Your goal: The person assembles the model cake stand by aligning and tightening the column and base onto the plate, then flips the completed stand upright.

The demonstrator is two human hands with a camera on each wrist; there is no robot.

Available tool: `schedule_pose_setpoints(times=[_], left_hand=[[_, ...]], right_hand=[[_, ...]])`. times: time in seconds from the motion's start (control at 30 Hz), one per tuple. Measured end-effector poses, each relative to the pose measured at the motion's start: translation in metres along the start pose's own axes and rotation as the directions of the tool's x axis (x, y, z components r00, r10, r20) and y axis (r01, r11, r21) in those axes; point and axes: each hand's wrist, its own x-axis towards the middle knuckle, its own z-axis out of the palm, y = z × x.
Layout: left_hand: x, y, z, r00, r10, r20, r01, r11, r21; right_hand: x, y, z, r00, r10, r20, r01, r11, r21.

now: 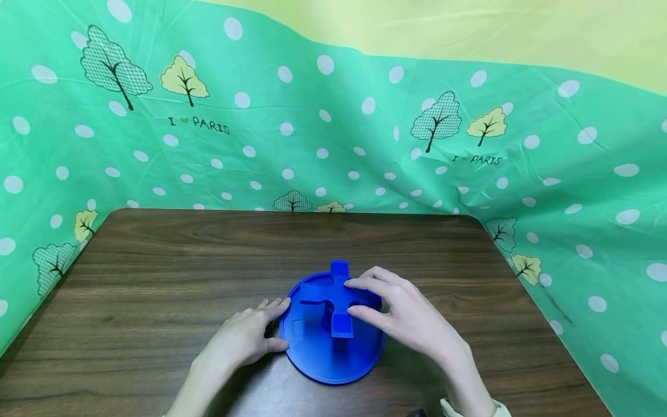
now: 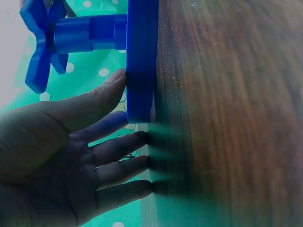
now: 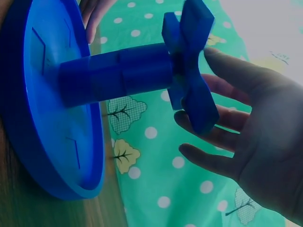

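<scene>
On the table stands a blue plastic piece: a round, low-rimmed base (image 1: 333,366), a stepped upright column (image 3: 118,73) at its middle, and a cross-shaped top (image 1: 341,298). My left hand (image 1: 242,336) touches the base's left rim with thumb and forefinger; in the left wrist view its other fingers are spread, their tips at the tabletop. Around the right side of the cross, my right hand (image 1: 411,315) grips it, thumb near one arm and fingertips at another. In the right wrist view some of those fingers (image 3: 208,163) pass partly behind the cross.
The dark wood-grain table (image 1: 172,266) extends to both sides of the base. Behind and beside it hangs a green dotted cloth (image 1: 354,133) printed with trees. A small dark object (image 1: 417,413) shows at the bottom edge, near the right sleeve.
</scene>
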Motion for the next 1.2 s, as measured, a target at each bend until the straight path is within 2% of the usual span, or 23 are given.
schedule_pose_setpoints(times=[0.4,0.6,0.7,0.87,0.93,1.0,1.07,1.2], left_hand=[[-0.0008,-0.0006,0.0006,1.0,0.014,-0.009,-0.014,1.0,-0.01],[-0.001,-0.0006,0.0006,1.0,0.012,-0.008,-0.012,1.0,-0.009],[-0.0011,-0.0006,0.0006,1.0,0.01,-0.008,-0.01,1.0,-0.006],[-0.0012,-0.0004,0.0009,1.0,0.013,-0.012,-0.013,1.0,-0.008],[-0.0012,-0.0003,0.0009,1.0,0.014,-0.013,-0.014,1.0,-0.009],[-0.0011,-0.0002,0.0009,1.0,0.014,-0.013,-0.014,1.0,-0.008],[-0.001,-0.0001,0.0009,1.0,0.013,-0.012,-0.013,1.0,-0.007],[-0.0008,-0.0001,0.001,1.0,0.012,-0.011,-0.012,1.0,-0.006]], right_hand=[[-0.0025,0.0013,-0.0041,0.999,-0.039,0.021,0.038,0.997,0.06],[-0.0045,0.0009,-0.0057,0.999,-0.015,0.041,0.012,0.997,0.083],[-0.0046,0.0013,-0.0055,1.0,-0.012,0.027,0.01,0.995,0.097],[-0.0027,0.0026,-0.0035,0.996,-0.055,-0.074,0.055,0.998,-0.009],[-0.0019,0.0033,-0.0028,0.994,-0.064,-0.089,0.06,0.997,-0.053],[-0.0011,0.0039,-0.0024,0.997,-0.05,-0.062,0.046,0.997,-0.06],[-0.0009,0.0041,-0.0021,1.0,-0.015,-0.002,0.014,0.999,-0.045],[-0.0016,0.004,-0.0011,0.993,0.069,0.096,-0.066,0.997,-0.031]])
